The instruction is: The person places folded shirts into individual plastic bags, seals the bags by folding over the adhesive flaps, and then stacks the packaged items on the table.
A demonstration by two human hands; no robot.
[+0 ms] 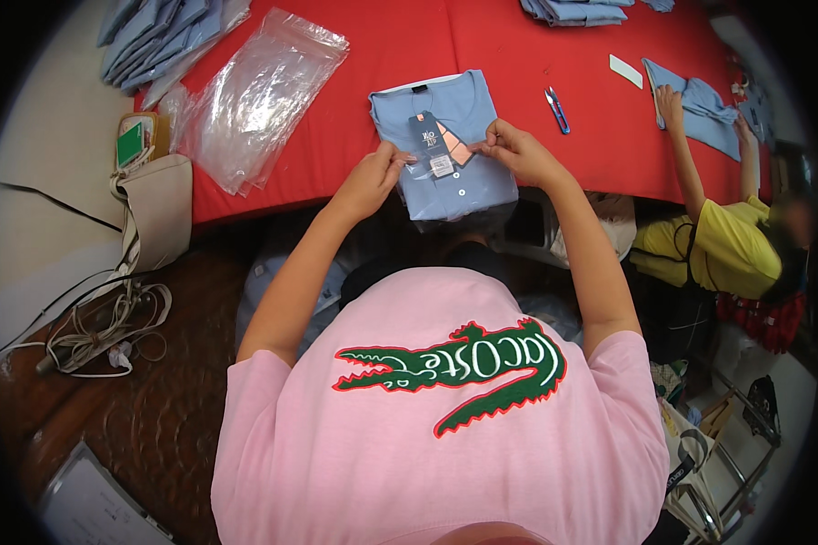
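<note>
A folded light-blue shirt [482,100] lies at the red table's near edge, with clear plastic film [463,216] over its lower part and overhanging the edge. On its front lie a dark hang tag [424,134] and an orange-and-dark tag [457,145], with a small white label [441,166] below. My left hand [373,182] is closed in a pinch at the shirt's left side, apparently on the clear film. At the right side, my right hand [523,154] pinches the film beside the orange tag. The fingertips' exact hold is hard to make out.
Flat clear plastic bags [259,100] are piled left on the red table [400,36]. Blue thread snips [557,111] and a white card [625,71] lie right. Folded blue garments [159,41] stand far left. A co-worker in yellow [732,245] handles a blue garment [700,104].
</note>
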